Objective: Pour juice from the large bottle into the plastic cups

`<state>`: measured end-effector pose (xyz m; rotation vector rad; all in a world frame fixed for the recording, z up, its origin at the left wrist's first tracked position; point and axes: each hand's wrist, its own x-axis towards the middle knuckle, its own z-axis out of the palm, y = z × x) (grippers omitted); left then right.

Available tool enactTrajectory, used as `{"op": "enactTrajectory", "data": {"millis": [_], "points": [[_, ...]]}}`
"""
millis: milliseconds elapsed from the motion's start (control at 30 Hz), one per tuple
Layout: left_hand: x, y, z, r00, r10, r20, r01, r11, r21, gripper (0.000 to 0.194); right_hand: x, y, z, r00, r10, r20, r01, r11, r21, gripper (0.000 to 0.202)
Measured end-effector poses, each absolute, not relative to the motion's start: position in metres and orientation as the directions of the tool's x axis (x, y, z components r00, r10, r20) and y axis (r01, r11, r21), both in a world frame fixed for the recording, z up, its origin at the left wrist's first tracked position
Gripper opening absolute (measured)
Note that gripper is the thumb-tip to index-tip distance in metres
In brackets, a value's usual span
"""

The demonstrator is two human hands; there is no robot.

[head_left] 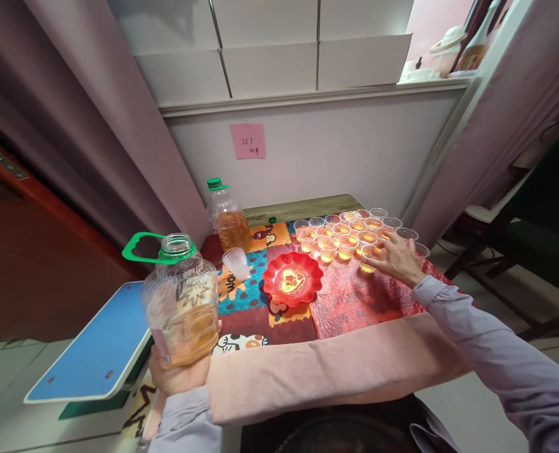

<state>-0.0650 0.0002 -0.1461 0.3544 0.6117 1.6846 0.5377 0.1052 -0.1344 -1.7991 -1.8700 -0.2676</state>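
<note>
My left hand point(184, 375) is wrapped under a large clear plastic jug point(185, 321), bearing it from below. The jug has a green carrying handle, an open mouth and amber liquid in its lower part. At the right of the table, my right hand point(399, 259) grips the rim of a clear plastic cup point(368, 267) that holds some amber liquid. This cup stands at the near edge of several rows of similar cups point(327, 248), many with amber liquid. Between the jug and the cups lies a red scalloped plate point(272, 283).
A second jug point(232, 229) with a green cap stands at the back left, a clear funnel-like plastic piece point(235, 264) in front of it. A green cap point(272, 220) lies near the back edge. A pink cloth point(336, 371) runs along the front; a blue board point(95, 346) is at left.
</note>
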Motion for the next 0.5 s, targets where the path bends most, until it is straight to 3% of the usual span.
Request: {"op": "enactTrajectory", "data": {"millis": [133, 400, 500], "points": [[-0.064, 0.001, -0.146, -0.259, 0.959, -0.114, -0.759, -0.129, 0.638, 0.08, 0.542, 0.109, -0.142, 0.021, 0.866, 0.499, 0.978, 0.086, -0.19, 0.067], [-0.07, 0.004, -0.159, -0.22, 0.971, -0.088, -0.787, -0.124, 0.604, 0.082, 0.542, 0.108, -0.144, 0.019, 0.877, 0.479, 0.986, 0.062, -0.152, 0.067], [-0.06, 0.002, -0.164, -0.331, 0.941, -0.066, -0.753, -0.222, 0.62, 0.076, 0.54, 0.103, -0.142, 0.017, 0.877, 0.48, 0.985, 0.069, -0.16, 0.07]]}}
